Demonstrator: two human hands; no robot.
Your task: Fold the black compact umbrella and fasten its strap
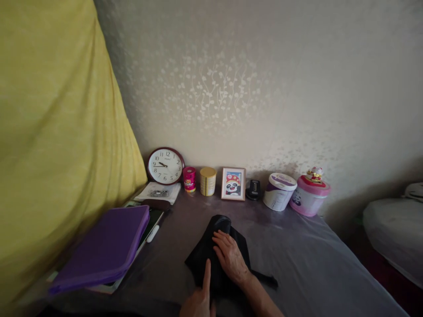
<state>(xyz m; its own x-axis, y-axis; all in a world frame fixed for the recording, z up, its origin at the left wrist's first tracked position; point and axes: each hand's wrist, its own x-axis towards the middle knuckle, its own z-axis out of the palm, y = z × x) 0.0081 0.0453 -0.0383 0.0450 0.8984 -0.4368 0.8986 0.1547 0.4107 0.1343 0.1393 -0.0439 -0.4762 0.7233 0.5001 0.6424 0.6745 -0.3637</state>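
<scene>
A black cloth article is laid at the near middle of the table, on a grey tablecloth, with a narrow black strip extended from its right side. Its upper face is covered in part by the right hand, which is laid flat with the fingers side by side and is not clamped on anything. The left hand is held at the near edge with its index finger extended over the cloth; whether anything is gripped by it cannot be told, as it is cut off by the view. To the left, a purple folder is stacked on a dark board, and a white pen-like object is placed just beside them. Along the far side, from left to right, are set a round clock, a magenta can, a yellow canister, a framed panda picture, a small black object, a white-and-purple tub and a pink-lidded tub, on which a figurine is perched. The far left is screened by a yellow curtain.
</scene>
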